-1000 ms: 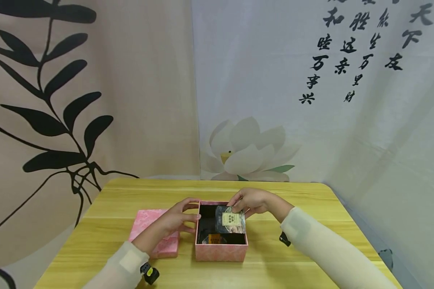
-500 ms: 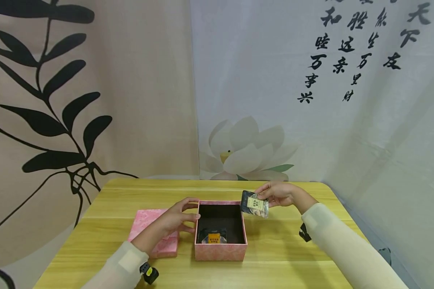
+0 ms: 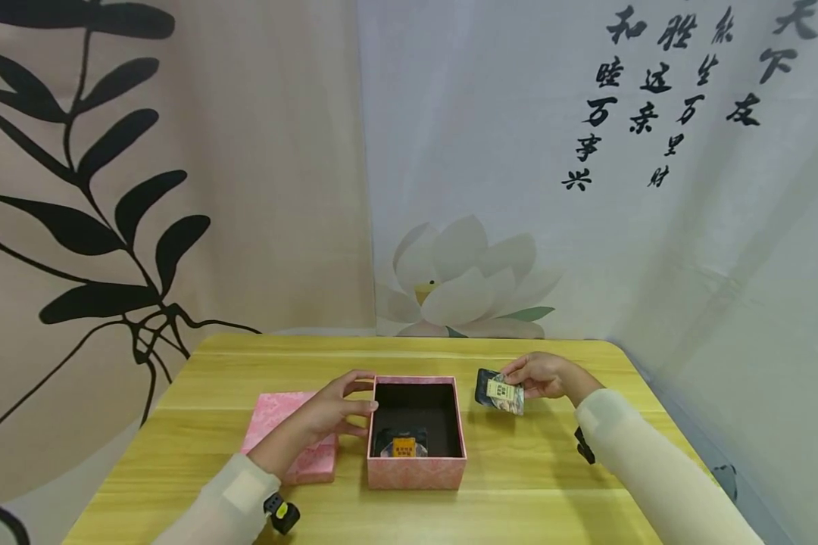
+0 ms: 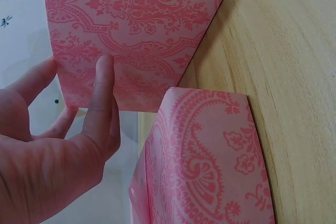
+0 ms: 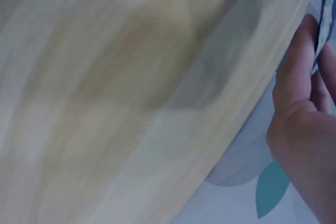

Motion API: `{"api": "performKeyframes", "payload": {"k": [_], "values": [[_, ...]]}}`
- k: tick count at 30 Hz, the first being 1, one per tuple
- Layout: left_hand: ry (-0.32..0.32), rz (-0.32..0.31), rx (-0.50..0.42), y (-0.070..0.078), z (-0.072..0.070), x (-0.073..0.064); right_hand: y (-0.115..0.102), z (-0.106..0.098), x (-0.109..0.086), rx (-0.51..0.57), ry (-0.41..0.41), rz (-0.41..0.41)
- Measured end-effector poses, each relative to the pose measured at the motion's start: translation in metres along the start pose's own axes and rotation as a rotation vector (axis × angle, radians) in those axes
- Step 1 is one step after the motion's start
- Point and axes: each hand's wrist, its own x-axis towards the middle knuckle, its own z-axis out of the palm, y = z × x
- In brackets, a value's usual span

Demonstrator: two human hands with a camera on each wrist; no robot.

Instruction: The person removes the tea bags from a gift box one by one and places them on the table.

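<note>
In the head view my right hand (image 3: 545, 373) pinches a small flat packet (image 3: 501, 390), dark with a pale yellow label, and holds it to the right of the box. Only the edge of that packet (image 5: 325, 24) shows in the right wrist view. An uncovered pink patterned box (image 3: 416, 474) with a black inside stands on the table. Against its left side my left hand (image 3: 341, 405) rests, fingers extended; the left wrist view shows a straight finger (image 4: 104, 80) on the box wall. Another packet (image 3: 404, 445), with an orange label, lies at the near end inside the box.
A pink patterned lid (image 3: 289, 412) lies left of the box, partly under my left forearm. The wooden table (image 3: 552, 484) reaches back to a printed curtain (image 3: 279, 151). Both wrists wear black devices (image 3: 282, 515).
The right hand has lifted the yellow-labelled packet out of the box and carried it to the right, then slightly lower. The left hand stays at the box.
</note>
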Motion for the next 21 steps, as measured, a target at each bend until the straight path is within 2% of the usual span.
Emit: {"api": "performKeyframes", "payload": {"k": [8, 17, 21], "values": [[0.000, -0.002, 0.000, 0.000, 0.001, 0.000, 0.012, 0.010, 0.007, 0.023, 0.059, -0.001], [0.003, -0.002, 0.004, 0.001, 0.001, 0.000, 0.015, 0.013, 0.008, -0.125, 0.154, -0.040], [0.003, -0.005, 0.006, 0.001, 0.001, 0.000, 0.014, 0.014, 0.007, -0.164, 0.153, -0.050]]}}
